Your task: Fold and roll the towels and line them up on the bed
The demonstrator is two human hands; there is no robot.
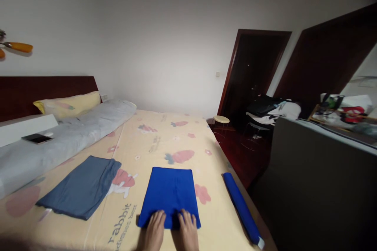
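Observation:
A folded blue cloth (pixel 172 188) lies flat on the bed in front of me, shaped roughly as a rectangle. At its near edge, my left hand (pixel 156 227) has its fingers bent over the fabric, closed on it. A short way to the right, my right hand (pixel 188 227) grips the same edge with curled fingers. The fabric is slightly creased between the two hands. What lies under my palms is hidden. To the left is a grey-blue folded cloth (pixel 82 186), and to the right a rolled blue cloth (pixel 241 208) with a white tag at its near end.
The bed (pixel 156 149) has a yellow printed sheet. Along its left side are a grey bedding roll (pixel 88 129), a yellow pillow (pixel 72 106) and a dark phone (pixel 37 138). A round stool (pixel 221 119) and a grey panel (pixel 318 180) stand beyond the right edge.

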